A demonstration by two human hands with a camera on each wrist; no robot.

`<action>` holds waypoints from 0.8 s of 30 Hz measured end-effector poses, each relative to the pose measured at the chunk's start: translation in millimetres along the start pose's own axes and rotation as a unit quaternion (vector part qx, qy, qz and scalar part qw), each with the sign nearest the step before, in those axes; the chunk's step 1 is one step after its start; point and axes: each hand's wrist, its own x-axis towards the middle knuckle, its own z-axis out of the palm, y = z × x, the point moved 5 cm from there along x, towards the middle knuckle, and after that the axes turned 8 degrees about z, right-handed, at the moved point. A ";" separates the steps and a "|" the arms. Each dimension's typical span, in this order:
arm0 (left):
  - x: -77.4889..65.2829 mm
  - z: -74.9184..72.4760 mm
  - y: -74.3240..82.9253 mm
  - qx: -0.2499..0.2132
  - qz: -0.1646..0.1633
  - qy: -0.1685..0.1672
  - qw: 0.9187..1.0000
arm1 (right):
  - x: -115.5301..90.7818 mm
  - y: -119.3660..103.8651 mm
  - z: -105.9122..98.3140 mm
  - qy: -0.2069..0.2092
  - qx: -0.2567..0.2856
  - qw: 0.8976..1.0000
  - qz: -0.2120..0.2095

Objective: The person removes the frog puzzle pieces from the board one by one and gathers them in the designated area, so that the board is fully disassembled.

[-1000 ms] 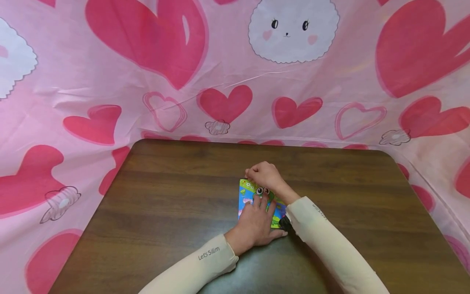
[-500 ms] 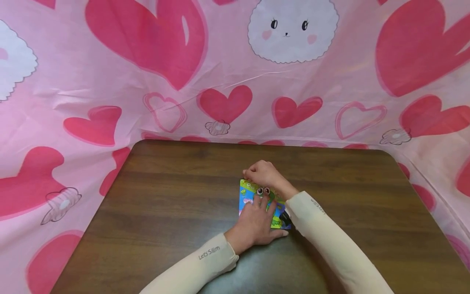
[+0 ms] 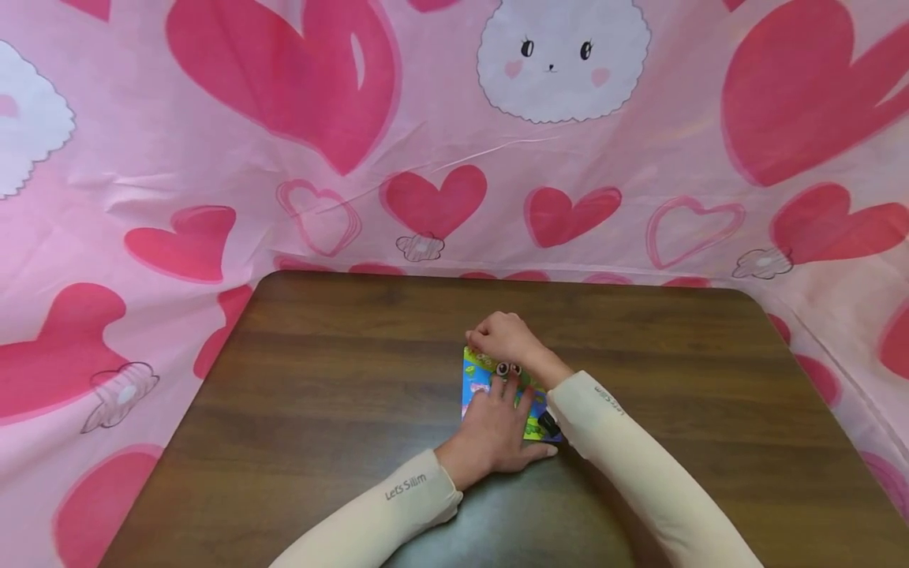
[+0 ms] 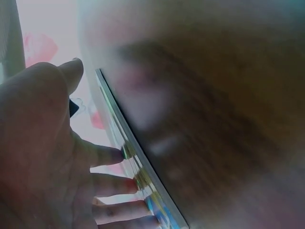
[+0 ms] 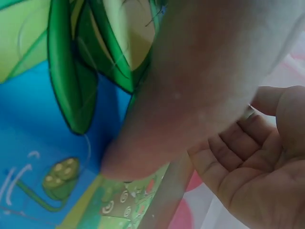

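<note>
A brightly printed picture board (image 3: 474, 377), blue and green with big cartoon eyes, lies on the table. It looks thin and rigid in the left wrist view. My left hand (image 3: 493, 430) rests on it with spread fingers, covering its middle. In the left wrist view the fingertips meet the printed face (image 4: 162, 210). My right hand (image 3: 506, 335) is at the far left corner, fingers curled and thumb against them. In the right wrist view this curled hand (image 5: 252, 157) appears just past the board's edge; I cannot tell whether it pinches anything. A blurred finger (image 5: 181, 105) hides part of the picture there.
The board lies on a dark wood-grain table (image 3: 341, 379) with rounded far corners. A pink cloth (image 3: 440, 142) with red hearts hangs behind and along the sides. A small black object (image 3: 548, 424) shows by the right sleeve's cuff, over the board's near right corner.
My right hand has shifted slightly left along the board's far edge, and its sleeve with the small black object moved a little too. My left hand stays in place on the board.
</note>
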 end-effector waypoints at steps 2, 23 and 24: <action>0.2 -0.2 -0.2 0.004 0.002 0.003 1.000 | 1.5 -1.0 0.7 -0.003 -0.006 1.000 0.004; -1.2 0.0 3.7 0.115 -0.004 0.058 0.992 | 8.7 5.7 3.2 -0.040 0.007 0.999 0.031; -1.2 0.3 3.7 0.114 -0.003 0.055 0.992 | 9.3 6.9 3.0 -0.045 0.012 0.999 0.027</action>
